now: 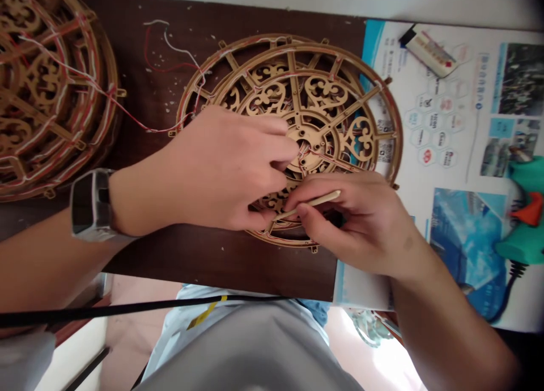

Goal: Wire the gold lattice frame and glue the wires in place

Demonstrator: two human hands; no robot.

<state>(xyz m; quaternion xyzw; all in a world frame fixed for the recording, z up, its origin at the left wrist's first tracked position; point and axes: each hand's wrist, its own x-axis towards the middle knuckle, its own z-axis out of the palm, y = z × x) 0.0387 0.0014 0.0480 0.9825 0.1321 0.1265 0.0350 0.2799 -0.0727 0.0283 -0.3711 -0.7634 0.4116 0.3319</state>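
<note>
Passable: dark table (127,56) between the two wooden wheels, crossed by wires (170,56); also the strip below the near wheel (340,96). In the way: left hand (225,170) over the hub, right hand (357,221) with stick (310,204) just beside it; far wheel (55,96); glue gun (521,238).

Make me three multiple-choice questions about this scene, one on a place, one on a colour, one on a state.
1. Where is the wristwatch? A. Right wrist B. Left wrist C. On the table
2. What colour are the loose wires running from the wooden wheel frame? A. Red and white B. Blue and yellow C. Green and black
3. What is the right hand doing with the thin wooden stick? A. Not touching it B. Pressing it under the palm C. Pinching it

Answers: B, the strap circles that wrist. A, both colours show in the strands. C, the hand's grip closes round the stick.
</note>
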